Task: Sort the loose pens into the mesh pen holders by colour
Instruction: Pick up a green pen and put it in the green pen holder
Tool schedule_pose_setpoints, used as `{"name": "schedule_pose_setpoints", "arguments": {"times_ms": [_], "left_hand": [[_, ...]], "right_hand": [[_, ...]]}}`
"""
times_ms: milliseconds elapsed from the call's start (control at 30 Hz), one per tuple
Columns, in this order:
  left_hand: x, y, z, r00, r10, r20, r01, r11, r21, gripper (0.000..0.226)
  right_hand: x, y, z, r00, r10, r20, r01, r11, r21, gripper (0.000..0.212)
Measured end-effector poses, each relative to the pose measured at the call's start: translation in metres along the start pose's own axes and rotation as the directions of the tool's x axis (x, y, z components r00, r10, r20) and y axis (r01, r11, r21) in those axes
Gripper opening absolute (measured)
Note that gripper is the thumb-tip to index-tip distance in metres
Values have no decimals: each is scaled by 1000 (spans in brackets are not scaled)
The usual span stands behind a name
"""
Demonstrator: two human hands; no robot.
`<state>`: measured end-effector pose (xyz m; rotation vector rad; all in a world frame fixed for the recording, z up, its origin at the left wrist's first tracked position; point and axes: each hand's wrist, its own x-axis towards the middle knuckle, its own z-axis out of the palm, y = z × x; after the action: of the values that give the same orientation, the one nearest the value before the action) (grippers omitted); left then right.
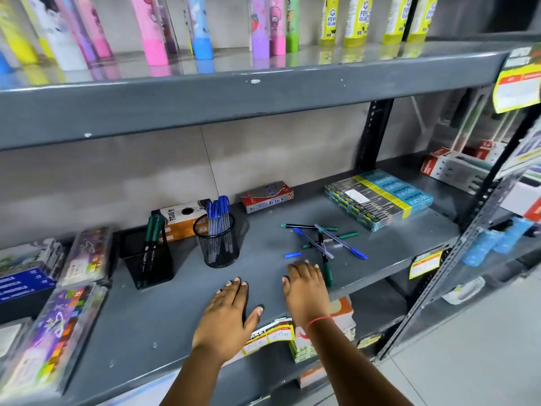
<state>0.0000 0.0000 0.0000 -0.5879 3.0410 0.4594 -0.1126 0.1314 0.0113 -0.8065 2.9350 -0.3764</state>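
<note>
both hands flat on shelf [187, 303], fingers spread, holding nothing
loose pens [322, 241] just beyond r hand [304, 288] fingertips; round holder [218, 244] w/ blue pens & square holder [146, 259] w/ green beyond l hand [228, 315].

Grey metal shelving, stationery stock.
Upper shelf [205, 92]: pink, blue and purple printed tubes [147, 30], yellow glue bottles [355, 22]. Lower shelf: red-and-silver pen box [266, 197], orange-and-black carton [183, 219], teal-and-yellow pencil boxes [380, 197], clear-cased colour sets [58, 323].
</note>
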Motion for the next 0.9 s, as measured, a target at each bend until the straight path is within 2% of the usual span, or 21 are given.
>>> {"name": "schedule_pose_setpoints", "arguments": {"times_ms": [67,133,233,333,600,767,900], "left_hand": [[1,-3,-1,1000,11,-11,-11,1000,-5,64],[0,-6,-3,1000,26,-16,-26,1000,-3,61],[-1,-10,-3,999,38,-16,-38,999,2,58],[-4,-19,-4,999,29,-31,-29,1000,-4,58],[-8,-24,-7,999,25,-33,-26,999,-27,57],[-8,-25,-7,999,26,-23,-27,999,-35,57],[-12,-33,-10,1000,12,-27,-14,999,-47,58]], "right_hand": [[-5,-3,-6,990,-3,-138,-7,998,-69,35],[-9,-2,-12,979,39,-202,-71,985,-155,30],[-7,7,-10,980,149,-133,-161,983,-86,35],[-7,11,-14,961,239,-138,-248,968,-48,37],[-12,1,-22,953,271,-138,-278,960,-33,31],[-7,6,-28,923,310,-229,-279,947,157,31],[1,1,-38,850,375,-371,-183,869,460,35]]}}
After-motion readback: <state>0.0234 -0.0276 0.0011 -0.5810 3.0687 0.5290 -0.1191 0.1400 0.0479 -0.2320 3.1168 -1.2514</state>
